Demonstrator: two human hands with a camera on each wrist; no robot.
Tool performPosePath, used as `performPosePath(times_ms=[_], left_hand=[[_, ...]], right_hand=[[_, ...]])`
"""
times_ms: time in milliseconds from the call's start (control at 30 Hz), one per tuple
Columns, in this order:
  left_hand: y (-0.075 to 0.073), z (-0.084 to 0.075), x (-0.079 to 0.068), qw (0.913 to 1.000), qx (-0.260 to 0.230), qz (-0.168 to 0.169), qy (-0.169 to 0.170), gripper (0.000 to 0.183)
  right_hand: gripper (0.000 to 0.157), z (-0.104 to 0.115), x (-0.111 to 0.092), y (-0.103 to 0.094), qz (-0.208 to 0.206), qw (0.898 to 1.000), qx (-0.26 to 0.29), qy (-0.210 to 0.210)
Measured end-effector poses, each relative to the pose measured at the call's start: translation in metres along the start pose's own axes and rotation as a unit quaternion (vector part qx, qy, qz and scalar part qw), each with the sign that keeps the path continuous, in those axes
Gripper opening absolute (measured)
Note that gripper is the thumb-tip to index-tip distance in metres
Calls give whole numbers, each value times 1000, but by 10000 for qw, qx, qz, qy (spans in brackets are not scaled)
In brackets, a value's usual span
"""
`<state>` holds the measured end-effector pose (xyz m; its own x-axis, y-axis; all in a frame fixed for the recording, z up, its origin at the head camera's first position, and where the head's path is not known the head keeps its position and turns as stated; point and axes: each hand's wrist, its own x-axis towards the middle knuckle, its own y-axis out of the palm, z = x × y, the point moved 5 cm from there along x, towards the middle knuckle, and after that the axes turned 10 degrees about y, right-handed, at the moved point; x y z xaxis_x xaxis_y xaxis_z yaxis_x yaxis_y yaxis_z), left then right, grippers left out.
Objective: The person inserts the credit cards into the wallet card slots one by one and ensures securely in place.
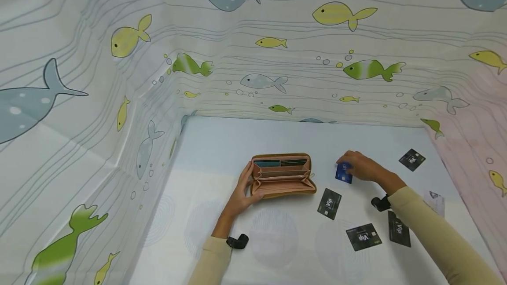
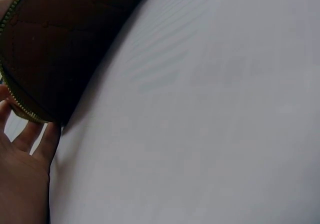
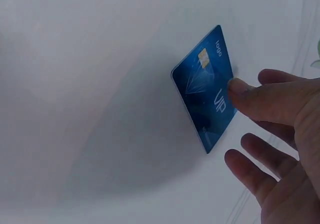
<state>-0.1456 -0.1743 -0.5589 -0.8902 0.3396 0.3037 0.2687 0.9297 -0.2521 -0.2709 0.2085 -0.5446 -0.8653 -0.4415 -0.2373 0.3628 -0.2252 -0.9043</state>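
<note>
An unzipped long wallet (image 1: 283, 185) with a pinkish-tan lining lies spread on the table. Its back slots hold a teal card (image 1: 266, 163) and a dark card (image 1: 294, 162). My left hand (image 1: 239, 198) grips the wallet's left end, thumb at the front corner and fingers along the side. Seen from the left wrist, the wallet's brown quilted cover (image 2: 65, 39) has a gold zipper round its edge. To the wallet's right, my right hand (image 1: 366, 168) pinches a blue VIP card (image 3: 202, 91) by one edge. In the right wrist view that card is tilted above the white surface, chip side showing.
Black VIP cards lie scattered: one (image 1: 329, 203) right of the wallet, two nearer the front (image 1: 363, 236), and another (image 1: 412, 160) at the back right. A pale card (image 1: 437, 203) is partly hidden beyond the right sleeve. Fish-patterned sheeting (image 1: 253, 60) surrounds the white table (image 1: 222, 144).
</note>
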Motion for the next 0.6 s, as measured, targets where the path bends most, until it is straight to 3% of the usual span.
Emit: performPosePath(times_ms=[300,600], left_hand=[[0,0,1,9999,-116,-33,9,95],[0,-2,0,9999,-131,-22,-51,94]], right_hand=[[61,0,0,6,308,9968,-628,-397],[54,1,5,8,495,9916,-1058,-562]])
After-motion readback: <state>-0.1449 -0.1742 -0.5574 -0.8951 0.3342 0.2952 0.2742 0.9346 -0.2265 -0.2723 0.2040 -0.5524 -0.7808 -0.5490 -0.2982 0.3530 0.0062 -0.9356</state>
